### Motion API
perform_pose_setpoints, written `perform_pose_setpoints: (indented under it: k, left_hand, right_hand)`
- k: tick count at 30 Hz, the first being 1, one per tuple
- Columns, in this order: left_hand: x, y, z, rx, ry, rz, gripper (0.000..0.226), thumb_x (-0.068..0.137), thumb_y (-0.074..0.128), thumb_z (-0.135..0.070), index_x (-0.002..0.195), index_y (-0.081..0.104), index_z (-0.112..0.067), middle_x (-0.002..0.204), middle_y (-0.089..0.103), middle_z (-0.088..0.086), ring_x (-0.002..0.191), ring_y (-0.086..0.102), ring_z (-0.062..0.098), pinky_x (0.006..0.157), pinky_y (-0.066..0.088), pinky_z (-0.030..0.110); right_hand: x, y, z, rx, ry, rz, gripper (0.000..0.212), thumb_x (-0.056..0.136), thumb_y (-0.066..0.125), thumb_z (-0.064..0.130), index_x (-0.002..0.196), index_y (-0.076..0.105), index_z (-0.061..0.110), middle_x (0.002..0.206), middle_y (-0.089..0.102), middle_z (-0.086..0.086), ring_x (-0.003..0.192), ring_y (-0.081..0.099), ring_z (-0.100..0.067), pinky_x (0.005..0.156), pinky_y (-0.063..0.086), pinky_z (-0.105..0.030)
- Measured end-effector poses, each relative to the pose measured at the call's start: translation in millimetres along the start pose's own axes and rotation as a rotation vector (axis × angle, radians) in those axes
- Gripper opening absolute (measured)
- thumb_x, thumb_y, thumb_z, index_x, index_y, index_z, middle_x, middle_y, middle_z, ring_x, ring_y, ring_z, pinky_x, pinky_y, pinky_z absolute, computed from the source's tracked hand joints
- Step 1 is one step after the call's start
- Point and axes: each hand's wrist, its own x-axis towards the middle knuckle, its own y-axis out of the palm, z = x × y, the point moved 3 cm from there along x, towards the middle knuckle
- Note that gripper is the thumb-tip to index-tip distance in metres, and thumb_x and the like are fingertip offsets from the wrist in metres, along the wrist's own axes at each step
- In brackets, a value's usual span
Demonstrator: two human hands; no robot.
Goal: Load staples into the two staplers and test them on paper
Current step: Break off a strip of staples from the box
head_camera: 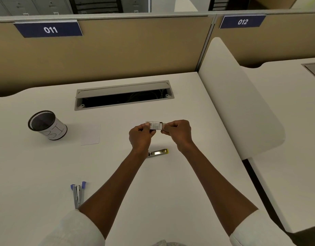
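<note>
Staple box: a small white cardboard box with printed text and a barcode [154,125] is held above the white desk top [188,174], between both hands, near the middle of the desk and in front of the cable slot.
Left hand: the left hand [139,137] has its fingers closed together on the left end of the small box, thumb and fingertips pinching it.
Right hand: the right hand [178,132] pinches the right end of the box, where a pale inner part sticks out a little from the sleeve; the fingers are clamped on that end.
Yellow stapler: a metal stapler with a yellow end [158,153] lies flat on the desk just below the hands, between the two forearms, its left end hidden behind the left wrist.
Blue stapler: a metal stapler with blue-violet plastic tips [77,193] lies opened out on the desk to the near left, its lower end tucked behind the left forearm.
Paper: a small white sheet of paper [90,134] lies flat on the desk, left of the hands and just right of the cup.
Cup: a black mesh pen cup wrapped in a white label [47,125] stands upright at the far left.
Cable slot: a grey rectangular cable hatch with its lid raised [123,95] sits in the desk beyond the hands.
Sleeves: white sleeves [78,228] cover both upper arms.
</note>
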Motion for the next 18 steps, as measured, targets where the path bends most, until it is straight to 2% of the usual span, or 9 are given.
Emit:
perform_pose_setpoints:
  k: [5,9,14,18]
  left_hand:
    - [2.0,-1.7,3.4,0.087,0.033,-0.069,0.02,0.097,0.056,-0.017,0.1,0.072,-0.005,0.093,0.074,0.008,0.082,0.074,0.017,0.073,0.058,0.022]
    - [4.4,-3.4,4.0,0.073,0.021,-0.082,0.019,0.098,0.055,-0.015,0.093,0.072,-0.011,0.089,0.074,0.005,0.072,0.073,0.009,0.072,0.058,0.022]
    - [5.8,-4.4,5.9,0.057,-0.007,-0.075,0.019,0.097,0.055,-0.015,0.096,0.074,-0.009,0.09,0.075,0.005,0.077,0.074,0.014,0.072,0.057,0.021]
    - [4.5,-2.9,6.1,0.042,-0.01,-0.059,0.018,0.097,0.055,-0.015,0.095,0.073,-0.01,0.093,0.074,0.007,0.083,0.073,0.018,0.076,0.057,0.024]
  right_hand:
    - [-4.4,1.0,0.8,-0.021,-0.029,-0.043,0.014,0.078,0.067,0.0,0.068,0.073,0.007,0.077,0.075,-0.009,0.068,0.074,-0.02,0.076,0.062,-0.038]
    - [-5.8,1.0,1.7,-0.046,-0.056,-0.05,0.022,0.077,0.067,0.002,0.062,0.071,0.018,0.074,0.075,-0.004,0.07,0.074,-0.018,0.078,0.061,-0.037]
    - [-6.3,1.5,-0.3,-0.033,-0.037,-0.028,0.014,0.08,0.064,0.005,0.072,0.075,0.01,0.078,0.075,-0.004,0.075,0.074,-0.019,0.082,0.059,-0.04]
    - [-7.2,2.9,0.9,-0.099,-0.059,-0.015,0.012,0.078,0.066,0.008,0.072,0.076,0.006,0.074,0.075,-0.004,0.075,0.072,-0.024,0.077,0.06,-0.042]
